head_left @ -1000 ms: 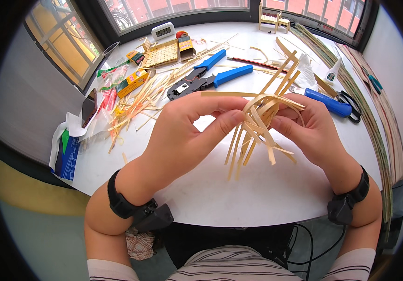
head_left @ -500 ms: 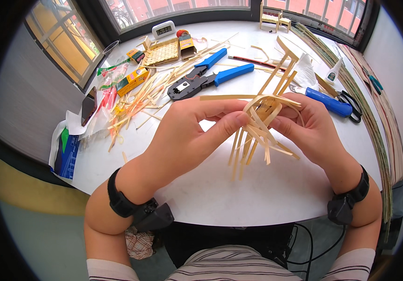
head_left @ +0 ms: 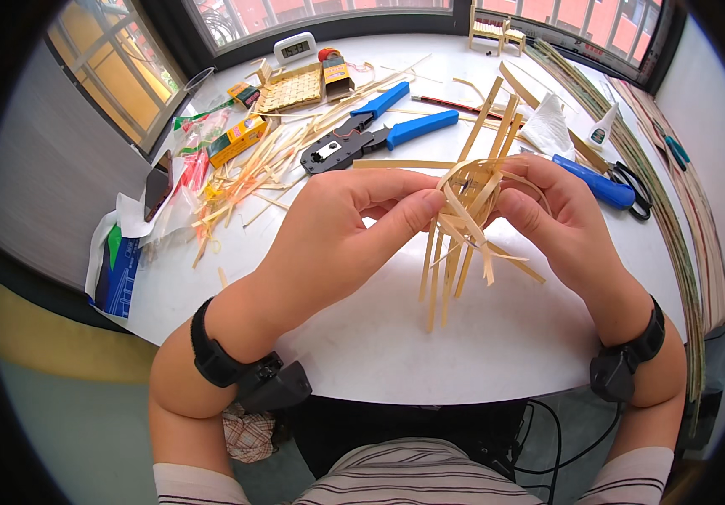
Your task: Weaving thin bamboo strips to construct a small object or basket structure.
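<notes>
Between both hands, above the white table, is a small weave of pale bamboo strips [head_left: 468, 220]. Strip ends stick out above and below it, and one long strip points left past my left fingers. My left hand [head_left: 371, 206] pinches the weave's left edge between thumb and fingers. On the other side, my right hand [head_left: 547, 206] has thumb and bent fingers closed on the right edge, where a thin strip curls in a loop. Parts of the right fingers are hidden behind the strips.
Beyond my hands lie a blue-handled crimping tool [head_left: 362, 135], loose bamboo strips [head_left: 249, 181] and a woven tray [head_left: 293, 91]. At right are a blue-handled tool [head_left: 594, 181], black-handled scissors [head_left: 632, 187], a glue bottle [head_left: 602, 126] and long bamboo lengths [head_left: 644, 160]. A white clock [head_left: 295, 49] stands behind.
The weave has tilted in my hands: its upper strips stand more upright and its lower ends reach a little farther down. My right thumb has shifted slightly away from the weave's middle.
</notes>
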Tool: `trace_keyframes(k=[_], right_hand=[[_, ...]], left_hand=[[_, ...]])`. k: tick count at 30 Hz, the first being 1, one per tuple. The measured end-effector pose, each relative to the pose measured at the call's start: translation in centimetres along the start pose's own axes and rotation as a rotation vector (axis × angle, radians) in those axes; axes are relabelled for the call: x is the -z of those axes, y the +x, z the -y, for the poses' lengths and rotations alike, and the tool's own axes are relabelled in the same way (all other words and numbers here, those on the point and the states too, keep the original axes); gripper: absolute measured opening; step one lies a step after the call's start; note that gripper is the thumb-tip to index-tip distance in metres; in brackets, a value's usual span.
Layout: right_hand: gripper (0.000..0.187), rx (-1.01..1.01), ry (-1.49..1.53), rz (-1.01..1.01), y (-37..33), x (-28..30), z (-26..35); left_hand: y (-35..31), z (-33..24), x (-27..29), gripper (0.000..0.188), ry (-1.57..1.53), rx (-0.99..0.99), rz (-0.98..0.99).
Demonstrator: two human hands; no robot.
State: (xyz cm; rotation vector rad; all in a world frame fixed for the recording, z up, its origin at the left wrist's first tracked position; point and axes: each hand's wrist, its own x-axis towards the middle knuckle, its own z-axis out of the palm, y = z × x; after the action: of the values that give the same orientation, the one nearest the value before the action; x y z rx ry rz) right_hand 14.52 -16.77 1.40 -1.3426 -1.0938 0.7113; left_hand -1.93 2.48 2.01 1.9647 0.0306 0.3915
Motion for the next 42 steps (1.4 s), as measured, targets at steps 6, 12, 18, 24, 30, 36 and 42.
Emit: trace_keyframes(k=[6,12,18,24,30,36,42], right_hand=[[0.027,0.161,-0.014,-0.189,-0.1,-0.9,-0.6],[0.023,0.681,-0.753,-0.308,0.1,0.3,0.2],[0.031,0.713,-0.855,-0.289,0.0,0.3,0.1],[0.022,0.622,-0.743,-0.256,0.2,0.6,-0.1],[0.017,0.245,-0.130,-0.129,-0.2,-0.3,-0.3],[0.015,0.002,-0.029,-0.093,0.1,0.6,0.4],[0.015,-0.061,-0.136,-0.041,0.5,1.4,0.6]], left_hand=[[0.0,-0.2,-0.1,0.030,-0.027,0.025,0.009],[0.0,0.0,-0.2,0.029,-0.047,0.044,-0.009],[-0.1,-0.2,-0.5,0.029,-0.078,0.067,-0.022],[-0.2,-0.2,-0.5,0.028,-0.036,0.039,0.002],[-0.1,0.1,-0.5,0.030,-0.082,0.035,0.032],[0.5,0.6,0.0,0.034,-0.158,0.167,0.117],[0.7,0.3,0.2,0.036,-0.292,0.269,0.137]])
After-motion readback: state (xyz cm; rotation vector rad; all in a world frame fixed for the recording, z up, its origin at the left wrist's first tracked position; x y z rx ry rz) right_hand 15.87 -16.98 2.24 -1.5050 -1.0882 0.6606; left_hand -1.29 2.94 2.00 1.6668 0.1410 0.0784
